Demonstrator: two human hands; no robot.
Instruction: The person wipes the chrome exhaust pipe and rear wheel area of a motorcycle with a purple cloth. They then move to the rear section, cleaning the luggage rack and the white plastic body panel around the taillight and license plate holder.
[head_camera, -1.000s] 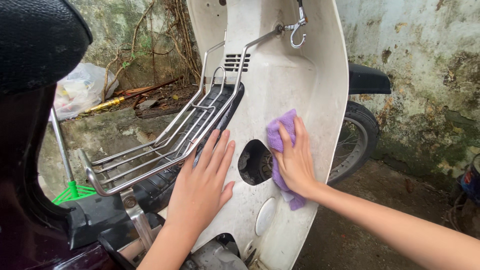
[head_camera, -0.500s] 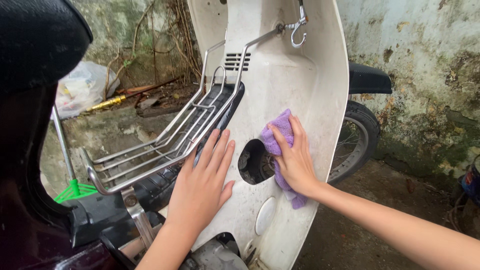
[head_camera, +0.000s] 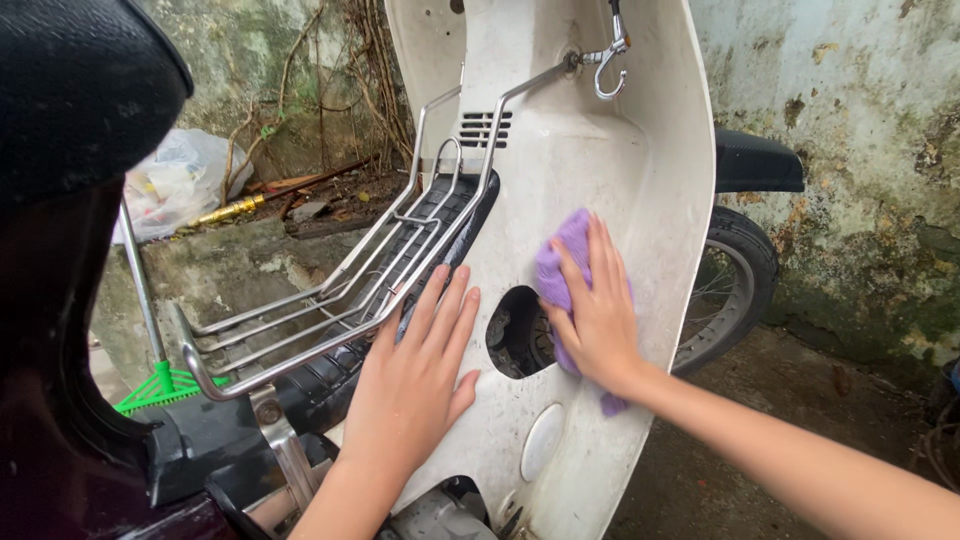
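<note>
right now you're pressing the purple cloth (head_camera: 560, 280) flat against the inner face of the white leg shield (head_camera: 640, 200) of the scooter, just beside the dark round opening (head_camera: 515, 335) in the panel, about halfway up it. your right hand (head_camera: 600, 320) is lying spread over the cloth, fingers extended, so the grip is a flat palm press rather than a closed hold; a corner of the cloth is hanging out below your wrist. your left hand (head_camera: 415, 385) is resting open on the same panel, left of the opening, holding nothing and bracing the shield.

judging by the look of it, you're partway through: the stretch around the cloth is looking fairly pale, while grey smudges are showing higher up near the vent slots (head_camera: 487, 128) and lower down near the oval cap (head_camera: 543, 440), so those parts are likely left.

the chrome wire rack (head_camera: 330, 300) is jutting out right beside your left hand and is crowding the panel's left edge. a metal hook (head_camera: 605, 62) is hanging above. the front wheel (head_camera: 735, 285) is sitting behind the shield, a black seat (head_camera: 80, 90) is filling the left corner, and a stained wall (head_camera: 850, 130) is standing beyond.
</note>
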